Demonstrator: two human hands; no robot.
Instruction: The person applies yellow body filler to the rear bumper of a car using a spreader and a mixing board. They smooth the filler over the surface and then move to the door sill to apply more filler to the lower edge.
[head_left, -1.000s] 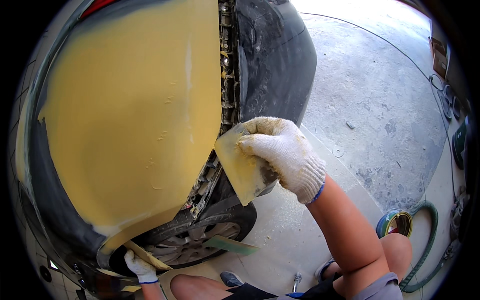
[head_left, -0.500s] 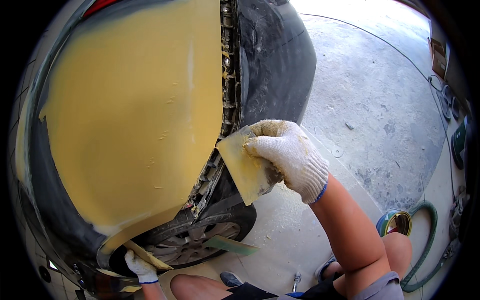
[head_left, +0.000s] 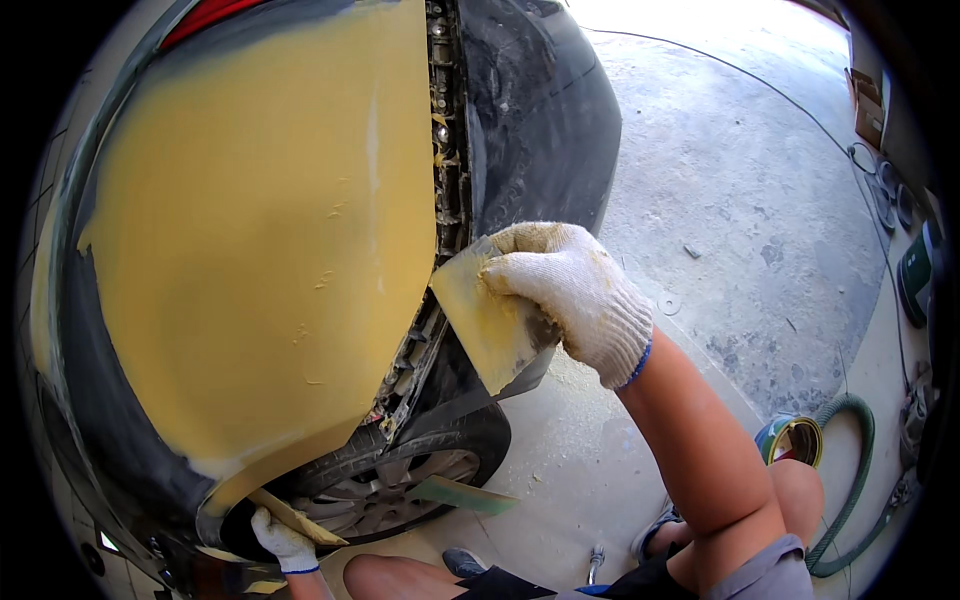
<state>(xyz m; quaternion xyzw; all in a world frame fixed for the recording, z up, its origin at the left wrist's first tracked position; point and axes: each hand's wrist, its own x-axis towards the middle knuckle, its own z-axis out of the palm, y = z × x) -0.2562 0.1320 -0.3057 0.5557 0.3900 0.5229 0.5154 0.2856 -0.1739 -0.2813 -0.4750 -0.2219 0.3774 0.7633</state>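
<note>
A car's rear side panel (head_left: 235, 330) fills the left half, coated in smooth yellow filler with a few small ridges. My right hand (head_left: 585, 300), in a white knit glove stained yellow, is closed on a flat filler spreader (head_left: 478, 320) smeared with yellow. One corner of the spreader is at the panel's right edge, by the open seam, above the wheel (head_left: 400, 485). Low at the wheel arch, my gloved left hand (head_left: 284, 543) is closed on a flat, yellow-smeared board (head_left: 303, 519); its fingers are partly hidden.
A dark grey bumper (head_left: 540, 120) stands beyond the exposed seam. A green strip (head_left: 462, 493) juts out by the wheel. To the right are an open tin (head_left: 793, 440), a green hose (head_left: 858, 470) and a cable (head_left: 740, 68) across the floor. My knees are close below.
My right hand and the spreader have risen slightly in view. The whole view has shifted a little; my left hand stays at the wheel arch with the board.
</note>
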